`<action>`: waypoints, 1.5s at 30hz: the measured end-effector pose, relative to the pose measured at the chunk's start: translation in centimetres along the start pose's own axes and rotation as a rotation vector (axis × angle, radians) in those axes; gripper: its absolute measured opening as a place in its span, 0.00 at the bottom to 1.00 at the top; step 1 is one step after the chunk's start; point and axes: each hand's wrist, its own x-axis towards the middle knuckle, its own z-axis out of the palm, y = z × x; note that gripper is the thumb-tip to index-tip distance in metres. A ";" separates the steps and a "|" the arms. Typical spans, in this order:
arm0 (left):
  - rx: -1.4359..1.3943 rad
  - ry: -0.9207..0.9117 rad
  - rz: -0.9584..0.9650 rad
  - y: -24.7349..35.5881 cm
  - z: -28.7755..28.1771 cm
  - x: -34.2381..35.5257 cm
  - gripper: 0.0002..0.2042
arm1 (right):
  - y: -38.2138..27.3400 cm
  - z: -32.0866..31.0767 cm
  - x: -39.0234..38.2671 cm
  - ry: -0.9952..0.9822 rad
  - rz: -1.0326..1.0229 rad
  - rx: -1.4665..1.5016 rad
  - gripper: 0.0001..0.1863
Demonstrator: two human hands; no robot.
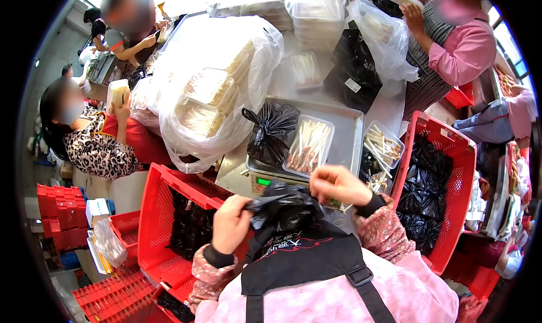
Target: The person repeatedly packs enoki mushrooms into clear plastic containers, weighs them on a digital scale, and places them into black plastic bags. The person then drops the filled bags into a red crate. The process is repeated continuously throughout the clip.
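In front of my apron, a black plastic bag is held bunched up. My left hand is closed on its left edge. My right hand has its fingers curled and pinched at the bag's right edge. What lies inside the bag is hidden. Just beyond it is a scale with a lit green display. A metal tray on the scale carries a knotted black bag and a clear plastic box of pale, long stalks with brownish ends. Another box of stalks stands to the right.
Red crates holding black bags stand on my left and right. A large clear bag of packed boxes sits beyond the left crate. Co-workers handle boxes at the far left and the far right. Red crates are stacked farther left.
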 end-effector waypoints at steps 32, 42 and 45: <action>0.289 -0.193 0.363 6.3 7.2 6.5 0.06 | 12.4 -6.1 -0.1 0.957 -0.181 0.440 0.09; -0.962 -0.612 -0.335 2.1 11.8 4.6 0.14 | 12.2 -3.0 2.7 0.775 -0.349 0.588 0.15; -0.780 -0.332 -0.109 1.8 11.9 4.9 0.09 | 11.2 -3.7 0.5 0.747 -0.131 -0.092 0.18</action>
